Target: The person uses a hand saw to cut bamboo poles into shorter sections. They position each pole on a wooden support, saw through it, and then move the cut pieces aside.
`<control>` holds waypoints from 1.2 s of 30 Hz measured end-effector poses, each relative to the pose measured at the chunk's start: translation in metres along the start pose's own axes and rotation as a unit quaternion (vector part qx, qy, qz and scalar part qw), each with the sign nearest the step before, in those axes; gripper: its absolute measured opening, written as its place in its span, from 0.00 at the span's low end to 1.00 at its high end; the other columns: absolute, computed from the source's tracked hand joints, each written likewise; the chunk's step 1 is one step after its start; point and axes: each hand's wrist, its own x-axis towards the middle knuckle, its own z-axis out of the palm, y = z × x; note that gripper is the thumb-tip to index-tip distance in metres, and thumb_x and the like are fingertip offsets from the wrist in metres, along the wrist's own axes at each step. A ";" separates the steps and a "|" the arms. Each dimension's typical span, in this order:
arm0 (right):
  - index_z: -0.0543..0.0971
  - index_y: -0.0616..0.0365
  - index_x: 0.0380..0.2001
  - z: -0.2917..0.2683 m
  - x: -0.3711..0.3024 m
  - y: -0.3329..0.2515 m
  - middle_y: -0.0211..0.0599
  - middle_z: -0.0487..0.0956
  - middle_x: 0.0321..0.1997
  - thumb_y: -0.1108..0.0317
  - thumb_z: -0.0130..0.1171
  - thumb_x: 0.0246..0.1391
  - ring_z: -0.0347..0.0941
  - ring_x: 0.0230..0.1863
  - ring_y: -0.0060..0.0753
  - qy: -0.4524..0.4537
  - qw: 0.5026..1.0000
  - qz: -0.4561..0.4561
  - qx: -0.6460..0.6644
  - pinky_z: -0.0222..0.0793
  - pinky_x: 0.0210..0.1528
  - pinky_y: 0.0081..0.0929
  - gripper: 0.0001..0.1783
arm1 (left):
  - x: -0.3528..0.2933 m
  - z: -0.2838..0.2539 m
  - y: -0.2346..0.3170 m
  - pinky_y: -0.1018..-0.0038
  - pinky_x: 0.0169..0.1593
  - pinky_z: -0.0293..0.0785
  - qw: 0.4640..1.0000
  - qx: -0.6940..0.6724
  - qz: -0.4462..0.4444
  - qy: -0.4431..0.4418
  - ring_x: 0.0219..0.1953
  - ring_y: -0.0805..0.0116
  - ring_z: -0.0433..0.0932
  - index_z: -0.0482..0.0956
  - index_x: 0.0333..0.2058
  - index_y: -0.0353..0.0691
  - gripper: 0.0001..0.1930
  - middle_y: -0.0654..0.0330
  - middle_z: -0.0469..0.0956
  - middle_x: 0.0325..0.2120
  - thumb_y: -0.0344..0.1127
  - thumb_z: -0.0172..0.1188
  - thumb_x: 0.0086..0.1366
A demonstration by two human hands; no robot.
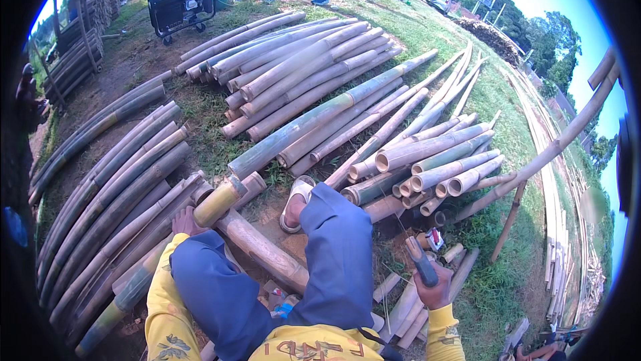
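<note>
My left hand [185, 221] is closed around the side of a yellow-green bamboo pole [218, 203]. The pole slants past my left leg, partly hidden by my sleeve and trousers, and its cut end points up and to the right. On the right, my right hand [435, 286] grips a hand tool [422, 264] with a dark grey grip and a brownish upper end; its exact kind is unclear. Beneath the held pole, a thick bamboo log [267, 249] lies slantwise between my legs.
Long bamboo poles [110, 194] lie stacked at left, with another pile [300, 70] ahead. Cut bamboo ends [427, 154] point toward me at right, beside a propped slanting pole [534, 167]. Short offcuts [407, 314] lie near my right hand. A generator [181, 7] and walking people stand farther off.
</note>
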 end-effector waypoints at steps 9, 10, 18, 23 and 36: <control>0.77 0.56 0.24 -0.022 -0.171 0.011 0.42 0.76 0.23 0.70 0.72 0.32 0.76 0.25 0.51 -0.079 0.996 -0.026 -0.042 0.73 0.30 0.40 0.14 | -0.029 -0.040 -0.023 0.56 0.74 0.57 0.986 -0.154 -0.060 -0.003 0.72 0.44 0.63 0.54 0.73 0.32 0.49 0.37 0.64 0.69 0.67 0.56 0.69; 0.76 0.55 0.24 -0.027 -0.195 0.007 0.42 0.76 0.23 0.69 0.72 0.32 0.75 0.24 0.51 -0.067 0.997 -0.022 -0.043 0.73 0.30 0.41 0.14 | -0.042 -0.042 -0.025 0.56 0.74 0.56 0.981 -0.179 -0.069 0.004 0.72 0.44 0.62 0.54 0.73 0.32 0.49 0.38 0.64 0.69 0.68 0.55 0.69; 0.75 0.57 0.27 -0.031 -0.280 0.008 0.47 0.75 0.26 0.72 0.70 0.38 0.76 0.28 0.58 -0.015 0.983 0.143 -0.117 0.72 0.32 0.45 0.13 | -0.115 -0.049 -0.015 0.58 0.76 0.51 0.917 -0.378 -0.110 0.056 0.74 0.48 0.59 0.53 0.74 0.31 0.50 0.41 0.59 0.72 0.70 0.47 0.71; 0.77 0.58 0.37 0.036 -0.269 0.057 0.46 0.79 0.34 0.72 0.69 0.39 0.78 0.36 0.58 0.014 0.972 0.178 -0.151 0.75 0.40 0.48 0.18 | -0.135 -0.080 0.003 0.59 0.76 0.48 0.828 -0.556 -0.066 0.026 0.75 0.50 0.57 0.52 0.74 0.30 0.50 0.43 0.57 0.73 0.71 0.43 0.72; 0.80 0.62 0.50 0.141 -0.209 0.113 0.57 0.84 0.41 0.58 0.67 0.55 0.80 0.45 0.66 -0.271 0.930 0.192 -0.155 0.75 0.48 0.53 0.23 | -0.206 -0.180 0.034 0.64 0.76 0.46 0.662 -0.747 0.042 -0.042 0.74 0.57 0.57 0.51 0.75 0.29 0.50 0.47 0.56 0.74 0.73 0.33 0.74</control>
